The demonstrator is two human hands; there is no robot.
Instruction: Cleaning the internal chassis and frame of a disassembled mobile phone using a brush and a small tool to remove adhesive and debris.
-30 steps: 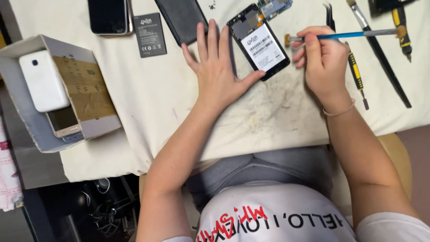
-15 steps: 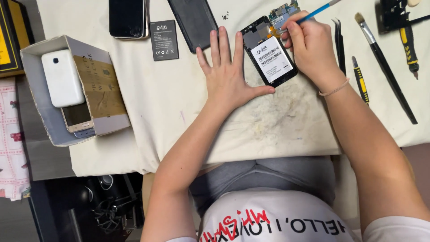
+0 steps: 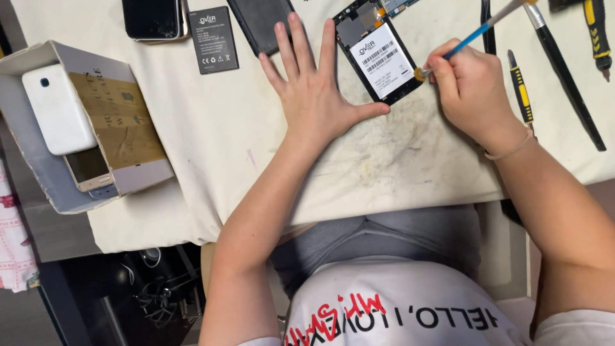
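Opened phone (image 3: 378, 54): lies back-up on the stained white cloth (image 3: 211, 147), rear cover off, labelled inner plate exposed. Left hand (image 3: 314, 96) rests flat beside it, fingers spread wide, thumb against its lower corner. Right hand (image 3: 471, 90) pinches a blue-handled brush (image 3: 474, 35), tip at the phone's right edge. Disassembly is done; the loose battery (image 3: 213, 40) and dark back cover (image 3: 259, 22) lie unfitted.

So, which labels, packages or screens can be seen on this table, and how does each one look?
White label: rectangle with dark print, on the opened phone between the left hand and right hand.
Battery: flat black rectangle with white print, top centre-left.
Dark phone screen: top left, unlit.
Box: open grey cardboard, far left, holding a white phone.
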